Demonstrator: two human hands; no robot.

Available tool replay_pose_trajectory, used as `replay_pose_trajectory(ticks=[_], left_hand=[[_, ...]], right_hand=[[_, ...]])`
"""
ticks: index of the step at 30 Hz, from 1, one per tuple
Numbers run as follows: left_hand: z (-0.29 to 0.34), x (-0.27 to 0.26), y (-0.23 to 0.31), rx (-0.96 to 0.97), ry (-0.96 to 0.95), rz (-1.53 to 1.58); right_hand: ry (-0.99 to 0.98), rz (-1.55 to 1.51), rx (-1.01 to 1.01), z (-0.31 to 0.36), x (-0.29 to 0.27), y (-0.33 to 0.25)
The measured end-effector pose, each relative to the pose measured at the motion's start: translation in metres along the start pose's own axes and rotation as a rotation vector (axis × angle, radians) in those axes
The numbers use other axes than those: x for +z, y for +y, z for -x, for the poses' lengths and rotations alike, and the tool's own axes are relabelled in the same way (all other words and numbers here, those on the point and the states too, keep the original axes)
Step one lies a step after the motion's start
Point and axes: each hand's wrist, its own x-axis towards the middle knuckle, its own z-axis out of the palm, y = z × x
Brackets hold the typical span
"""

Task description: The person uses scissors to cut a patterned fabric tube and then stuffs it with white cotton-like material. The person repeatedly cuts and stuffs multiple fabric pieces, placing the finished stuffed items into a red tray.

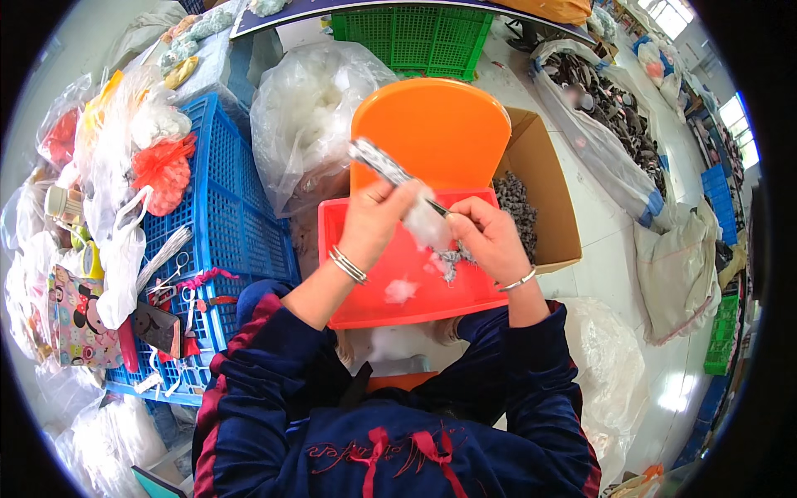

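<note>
My left hand (378, 220) is closed around a narrow black-and-white patterned piece (378, 160), which slants up to the left and is blurred at its far end. A tuft of white fluffy stuffing (427, 226) hangs between my hands. With fingers pinched, my right hand (488, 239) grips the end of a thin dark rod-like tool (437, 207); its other end runs to the patterned piece, and its exact kind is unclear. Below both hands lies a red tray (365, 303), holding small grey patterned pieces (452, 264) and a loose tuft of stuffing (400, 291).
An orange chair (432, 124) stands behind the tray. A clear bag of white stuffing (311, 116) and a blue crate (241, 216) are at left. To the right, a cardboard box (552, 199) contains grey pieces, with a large sack (602, 124) beyond it.
</note>
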Motion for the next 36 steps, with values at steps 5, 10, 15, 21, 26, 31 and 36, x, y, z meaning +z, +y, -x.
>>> replay_pose_trajectory(ticks=[5,10,15,21,26,31,36], left_hand=[[-0.007,-0.018,0.005,-0.037,0.047,0.198],[-0.009,-0.012,0.007,-0.112,-0.004,0.342],[-0.007,-0.010,0.012,-0.173,-0.019,0.368],[-0.005,-0.013,0.006,-0.147,-0.096,0.232],[-0.002,-0.007,0.005,-0.045,-0.109,0.008],[0.006,0.002,-0.009,-0.042,-0.157,-0.103],[-0.006,-0.007,0.004,-0.027,-0.078,-0.073]], right_hand=[[0.147,0.320,-0.255,0.007,0.003,-0.008],[0.149,0.455,-0.407,0.005,0.006,-0.011],[0.138,0.512,-0.389,0.005,0.001,-0.009],[0.174,0.493,-0.427,0.003,0.002,-0.002],[0.148,0.368,-0.338,0.003,0.007,-0.004],[0.143,0.204,-0.241,0.003,0.016,0.005],[0.127,0.163,-0.194,0.004,0.011,-0.002]])
